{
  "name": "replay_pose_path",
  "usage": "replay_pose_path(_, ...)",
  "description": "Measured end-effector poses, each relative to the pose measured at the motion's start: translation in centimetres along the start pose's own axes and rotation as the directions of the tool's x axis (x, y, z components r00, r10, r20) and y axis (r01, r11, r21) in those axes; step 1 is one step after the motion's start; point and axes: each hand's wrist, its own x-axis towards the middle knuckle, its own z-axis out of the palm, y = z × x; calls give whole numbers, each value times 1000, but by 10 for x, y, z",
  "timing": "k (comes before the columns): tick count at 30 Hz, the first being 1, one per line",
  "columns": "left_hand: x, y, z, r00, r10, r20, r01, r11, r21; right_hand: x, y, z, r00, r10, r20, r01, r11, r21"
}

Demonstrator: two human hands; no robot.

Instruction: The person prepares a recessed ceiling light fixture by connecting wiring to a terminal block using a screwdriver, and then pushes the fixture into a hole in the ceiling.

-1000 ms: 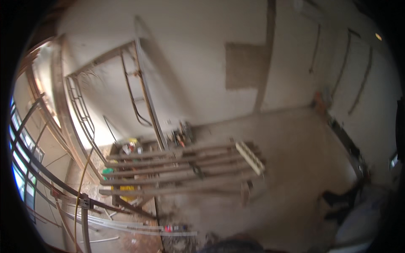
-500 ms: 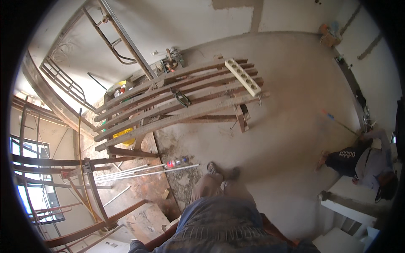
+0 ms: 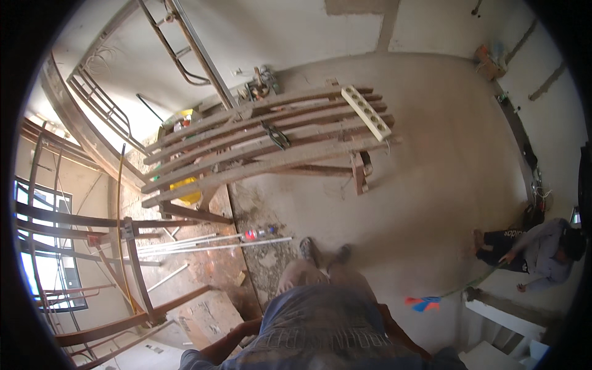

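Observation:
I look down over my grey shirt and feet. My left hand (image 3: 251,327) is by my left hip, mostly tucked against my body, with its fingers hidden. My right hand (image 3: 383,314) is at my right hip, also largely hidden by my body; I cannot see what either holds. Ahead of me stands a rough slatted wooden trestle (image 3: 259,166) carrying a white power strip (image 3: 365,113) and dark pliers (image 3: 275,135). A red bottle (image 3: 251,234) and white lengths of tube (image 3: 185,250) lie on the floor left of my feet.
At right a co-worker (image 3: 542,253) bends low, holding a long-handled tool with a red and blue head (image 3: 424,303) near a white slatted piece (image 3: 505,314). Metal scaffold frames and timber beams (image 3: 129,259) crowd the left. Tools (image 3: 262,83) sit by the back wall.
My view has tipped down from the walls to my body and feet. The co-worker's tool head has swung from the right-middle floor toward me, beside my right side.

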Motion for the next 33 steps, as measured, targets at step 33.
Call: replay_pose_path(33,220,282,-127,671,560,485,-728,620,292,117,-377,82,745,-663,68,475,456,-752)
